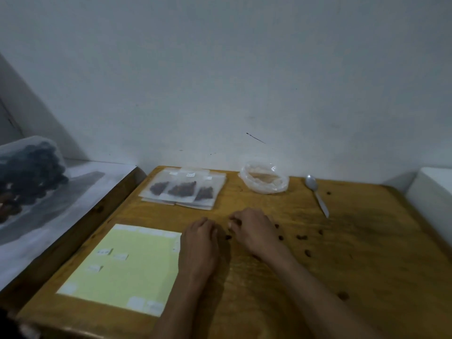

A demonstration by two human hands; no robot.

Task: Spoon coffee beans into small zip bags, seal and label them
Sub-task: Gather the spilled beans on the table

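My left hand [200, 238] rests knuckles-up on the middle of the wooden table [367, 265], fingers curled under; nothing shows in it. Just to its right, my right hand [254, 231] has thumb and fingertips pinched together on a dark coffee bean. A loose bean [228, 237] lies between the two hands, and several more beans [302, 237] are scattered to the right. Three filled, labelled zip bags [182, 188] lie on a stack of bags at the back left. A crumpled clear plastic bag [264, 181] sits at the back centre. A white plastic spoon [316, 194] lies right of it.
A pale yellow label sheet [137, 265] with a few white labels lies at the front left. Left of the table is a lower surface with a plastic-wrapped dark bundle [27, 177]. A white wall stands right behind the table, and a white box [433, 192] borders the right edge.
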